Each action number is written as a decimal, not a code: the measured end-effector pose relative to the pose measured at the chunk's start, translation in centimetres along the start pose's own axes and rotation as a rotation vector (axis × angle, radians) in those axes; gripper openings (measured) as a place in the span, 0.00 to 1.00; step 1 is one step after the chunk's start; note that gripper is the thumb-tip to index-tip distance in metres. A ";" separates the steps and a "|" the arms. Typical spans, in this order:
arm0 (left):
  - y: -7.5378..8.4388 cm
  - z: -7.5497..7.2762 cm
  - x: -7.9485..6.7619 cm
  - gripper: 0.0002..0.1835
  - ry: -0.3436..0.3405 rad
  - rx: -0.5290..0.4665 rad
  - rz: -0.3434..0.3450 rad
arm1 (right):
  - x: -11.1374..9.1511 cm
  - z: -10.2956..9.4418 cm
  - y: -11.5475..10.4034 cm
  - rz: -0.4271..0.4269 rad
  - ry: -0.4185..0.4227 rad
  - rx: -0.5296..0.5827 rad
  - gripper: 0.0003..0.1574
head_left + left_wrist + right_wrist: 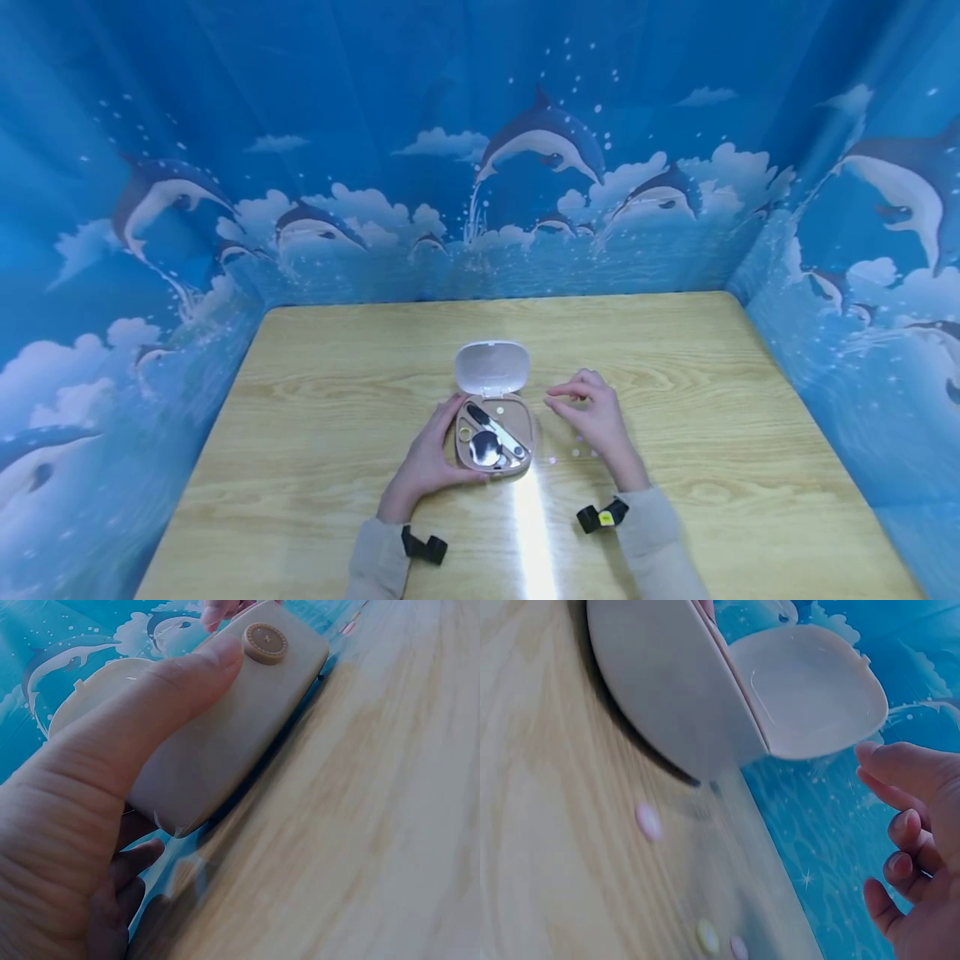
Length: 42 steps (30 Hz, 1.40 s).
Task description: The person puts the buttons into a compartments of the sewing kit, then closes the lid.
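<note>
A beige case stands on the table with its white lid raised. My left hand grips its left side, the thumb along the front wall near a round button-shaped knob. Inside lie a dark-and-white slim tool, a shiny round piece, a yellowish ring and a small pale disc. To the right of the case, my right hand is raised, thumb and index tips close together with nothing visible between them. Its other fingers are loosely bent in the right wrist view.
Several small pastel discs lie on the wooden table right of the case, among them a pink one and a yellowish one. A blue dolphin-print curtain surrounds the table's back and sides.
</note>
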<state>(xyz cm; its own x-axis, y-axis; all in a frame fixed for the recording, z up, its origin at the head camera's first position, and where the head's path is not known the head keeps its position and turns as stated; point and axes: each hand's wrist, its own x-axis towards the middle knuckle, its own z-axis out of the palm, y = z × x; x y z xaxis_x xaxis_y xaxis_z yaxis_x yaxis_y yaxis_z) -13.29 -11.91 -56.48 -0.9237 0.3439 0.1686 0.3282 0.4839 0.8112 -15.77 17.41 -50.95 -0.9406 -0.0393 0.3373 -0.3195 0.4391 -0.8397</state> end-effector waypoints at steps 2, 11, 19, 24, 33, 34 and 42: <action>0.0 0.0 0.0 0.71 -0.002 0.000 -0.005 | -0.2 -0.4 0.2 0.007 0.008 -0.008 0.10; 0.1 -0.1 -0.2 0.71 -0.011 0.002 -0.033 | -1.4 -1.8 1.7 0.077 0.020 -0.039 0.09; 0.1 -0.1 -0.1 0.71 -0.021 -0.001 -0.044 | -2.6 -3.2 3.0 0.124 0.028 -0.049 0.09; 0.1 0.0 -0.1 0.70 -0.014 -0.006 -0.046 | -3.2 -3.8 3.7 0.186 0.002 -0.067 0.09; 0.0 0.1 -0.1 0.70 -0.009 -0.007 -0.057 | -4.2 -4.0 4.9 0.179 -0.002 -0.076 0.08; 0.0 0.1 -0.1 0.70 -0.009 -0.006 -0.054 | -4.3 -4.0 5.1 0.175 -0.003 -0.083 0.08; 0.0 0.1 -0.2 0.70 -0.001 -0.011 -0.036 | -5.0 -4.2 6.6 0.060 -0.055 -0.131 0.12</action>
<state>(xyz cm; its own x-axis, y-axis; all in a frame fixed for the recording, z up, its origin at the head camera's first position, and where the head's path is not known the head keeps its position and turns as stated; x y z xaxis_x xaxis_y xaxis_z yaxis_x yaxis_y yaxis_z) -13.07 -11.91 -56.52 -0.9347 0.3273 0.1383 0.2923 0.4870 0.8230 -12.69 24.27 -56.44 -0.9637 -0.0565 0.2611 -0.2477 0.5554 -0.7938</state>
